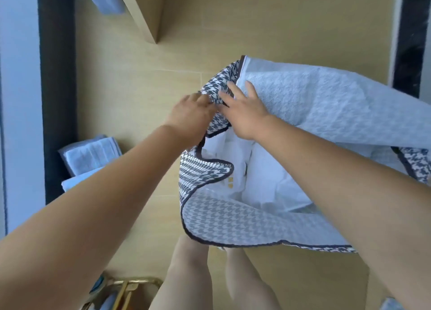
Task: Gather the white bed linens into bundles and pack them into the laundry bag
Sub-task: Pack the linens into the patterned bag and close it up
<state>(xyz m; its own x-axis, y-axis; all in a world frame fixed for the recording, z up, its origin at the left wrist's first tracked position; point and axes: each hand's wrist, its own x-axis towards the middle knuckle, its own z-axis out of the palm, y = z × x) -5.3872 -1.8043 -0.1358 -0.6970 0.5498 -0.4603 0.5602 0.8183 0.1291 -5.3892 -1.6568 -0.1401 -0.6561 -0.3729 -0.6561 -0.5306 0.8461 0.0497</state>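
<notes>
A houndstooth laundry bag (210, 218) with dark trim stands open on the floor in front of my legs. White bed linens (263, 176) lie bunched inside it. My left hand (190, 115) pinches the far rim of the bag. My right hand (245, 112) rests beside it on the same rim, fingers spread over the patterned fold and the pale lining flap (326, 104) that stretches off to the right.
Folded pale linens (91, 153) lie stacked on the floor at the left beside a dark bed base (57, 88). A wooden panel (149, 11) juts in at the top. A gold metal frame (126, 288) shows at the bottom. A dark post (410, 34) stands at right.
</notes>
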